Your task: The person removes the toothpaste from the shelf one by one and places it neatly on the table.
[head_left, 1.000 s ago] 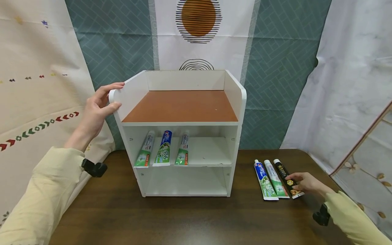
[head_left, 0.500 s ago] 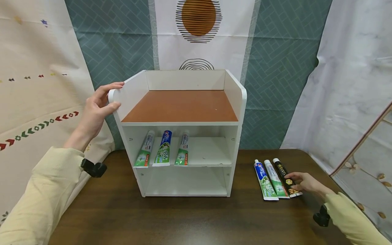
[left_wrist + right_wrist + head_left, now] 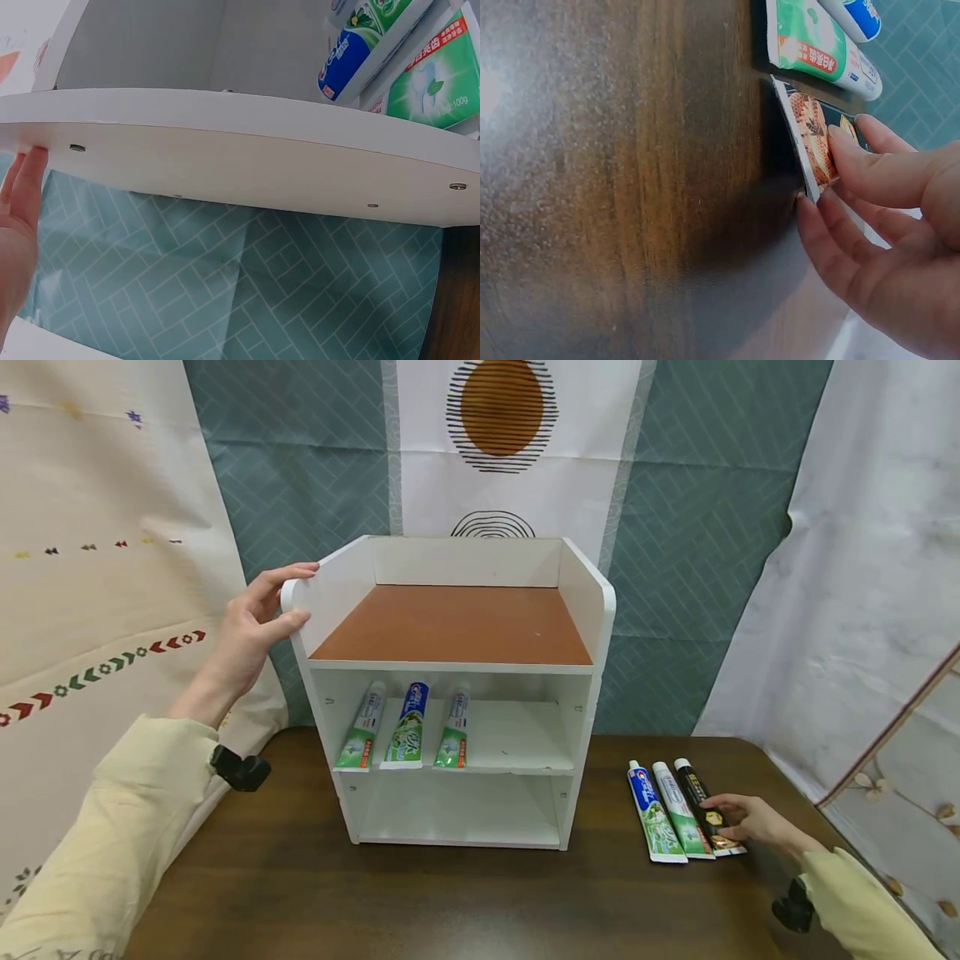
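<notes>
My left hand [image 3: 243,635] grips the upper left side panel [image 3: 333,597] of a white shelf unit, thumb at the front edge; in the left wrist view its straight fingers [image 3: 28,184] lie on the outer face. On the table at right, my right hand [image 3: 756,822] pinches the lower part of a black tube [image 3: 693,787]. The right wrist view has my thumb on top of the black tube [image 3: 810,135] and fingers at its side and crimped end. Left of it lie a green-and-white tube [image 3: 681,810] and a blue-and-green tube [image 3: 654,814], side by side.
On the unit's middle shelf [image 3: 517,735], three toothpaste tubes stand leaning toward the left half: green-white [image 3: 363,727], blue-green [image 3: 408,727] and green-white [image 3: 454,731]. Patterned cloths [image 3: 315,485] hang behind and beside the dark wooden table [image 3: 420,902].
The black tube has shifted slightly left, closer to the green-and-white tube, with my right hand on it. My left hand keeps its place on the panel. The head view has shifted a little.
</notes>
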Demonstrator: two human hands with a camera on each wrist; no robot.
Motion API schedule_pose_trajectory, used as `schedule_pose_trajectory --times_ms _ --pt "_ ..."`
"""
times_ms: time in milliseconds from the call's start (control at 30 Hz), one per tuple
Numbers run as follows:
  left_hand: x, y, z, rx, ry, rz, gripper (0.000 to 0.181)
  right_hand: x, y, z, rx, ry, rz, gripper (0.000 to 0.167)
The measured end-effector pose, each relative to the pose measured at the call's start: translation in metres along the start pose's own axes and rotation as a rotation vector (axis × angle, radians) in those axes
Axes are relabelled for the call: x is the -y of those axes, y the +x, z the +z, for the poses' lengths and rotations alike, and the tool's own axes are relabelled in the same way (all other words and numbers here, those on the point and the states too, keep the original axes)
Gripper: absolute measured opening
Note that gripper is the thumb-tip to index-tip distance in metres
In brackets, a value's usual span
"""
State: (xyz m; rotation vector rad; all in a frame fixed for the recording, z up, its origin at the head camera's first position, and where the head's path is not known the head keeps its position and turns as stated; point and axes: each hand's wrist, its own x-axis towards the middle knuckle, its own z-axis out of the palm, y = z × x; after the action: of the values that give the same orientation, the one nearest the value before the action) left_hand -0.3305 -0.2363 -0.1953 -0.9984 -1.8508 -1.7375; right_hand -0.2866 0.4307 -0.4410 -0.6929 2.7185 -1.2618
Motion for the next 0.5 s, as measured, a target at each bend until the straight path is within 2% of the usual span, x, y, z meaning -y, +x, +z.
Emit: schedule_pose_trajectory --times_ms 100,167,233,300,367,500 --pt "0.001 0.000 0.001 0.003 0.000 0.005 0.043 -0.001 -0.003 0.000 -0.020 -0.036 -0.086 0.032" --pt "0.002 0.000 0.002 0.004 0.003 0.009 0.043 0.003 -0.003 0.000 -0.077 -0.102 -0.114 0.031" --pt "0.002 0.001 0.002 0.004 0.000 0.012 0.043 0.011 -0.002 0.000 -0.145 -0.165 -0.077 0.029" --pt "0.001 0.001 0.002 0.001 0.002 0.014 0.043 0.022 0.002 0.000 -0.213 -0.225 -0.001 0.029" --pt "0.001 0.000 0.001 -0.002 0.000 0.014 0.042 0.034 0.006 0.000 -0.238 -0.218 0.069 0.029" --pt "0.000 0.000 0.001 -0.004 -0.001 0.010 0.042 0.058 0.019 0.003 -0.252 -0.201 0.097 0.029"
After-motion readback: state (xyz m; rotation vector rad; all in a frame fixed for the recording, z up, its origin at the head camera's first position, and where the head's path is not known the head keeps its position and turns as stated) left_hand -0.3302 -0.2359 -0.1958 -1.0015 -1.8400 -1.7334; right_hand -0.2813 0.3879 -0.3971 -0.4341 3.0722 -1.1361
